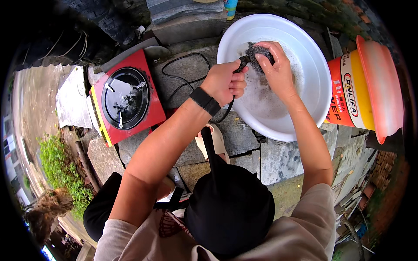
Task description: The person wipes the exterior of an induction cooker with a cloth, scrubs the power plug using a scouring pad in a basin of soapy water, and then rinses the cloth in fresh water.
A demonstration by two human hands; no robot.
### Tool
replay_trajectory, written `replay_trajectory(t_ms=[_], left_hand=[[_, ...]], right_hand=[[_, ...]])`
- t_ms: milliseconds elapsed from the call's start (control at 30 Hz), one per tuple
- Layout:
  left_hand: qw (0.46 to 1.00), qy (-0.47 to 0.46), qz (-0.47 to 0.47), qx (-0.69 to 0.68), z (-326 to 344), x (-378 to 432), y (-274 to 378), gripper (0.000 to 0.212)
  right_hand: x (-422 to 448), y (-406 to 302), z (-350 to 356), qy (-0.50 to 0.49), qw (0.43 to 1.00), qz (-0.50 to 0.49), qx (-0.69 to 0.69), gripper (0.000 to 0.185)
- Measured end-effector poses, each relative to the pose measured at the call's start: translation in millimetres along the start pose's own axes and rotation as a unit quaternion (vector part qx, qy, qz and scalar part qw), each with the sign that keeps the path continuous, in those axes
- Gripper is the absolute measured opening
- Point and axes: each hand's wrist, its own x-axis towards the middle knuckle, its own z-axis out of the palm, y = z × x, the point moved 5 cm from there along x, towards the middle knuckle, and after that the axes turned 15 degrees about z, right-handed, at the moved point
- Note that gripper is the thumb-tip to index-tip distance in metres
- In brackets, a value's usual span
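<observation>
Over the left side of a white plastic basin [315,107], my left hand [225,81] is closed around the black plug [244,62] of a power cord. The black cord [186,80] loops from there across the stone paving. My wet right hand [276,68] holds a dark grey mesh scouring pad [259,55] close beside the plug; whether they touch is hard to tell. Murky, sudsy water [271,101] lies in the basin. To the left, a red portable cooktop [153,114] with a round black top and metal pan supports rests at a tilt in view.
A red and yellow bucket [356,91] with a pink basin [385,88] on it stands right of the white basin. Stacked grey stone slabs [189,26] and a blue container [230,8] are at the top. Uneven stone paving and a green shrub [62,169] lie around.
</observation>
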Motion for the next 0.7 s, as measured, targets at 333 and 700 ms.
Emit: replay_trajectory(t_ms=[333,700], left_hand=[[0.998,0.022,0.027,0.049,8.4,1.5,0.1,0.027],[0.997,0.000,0.052,0.054,19.0,-8.4,-8.0,0.026]], right_hand=[[-37.9,-0.6,-18.2,0.021,0.974,-0.144,-0.175,0.032],[-38.3,8.5,-21.1,-0.070,0.964,-0.148,-0.211,0.028]])
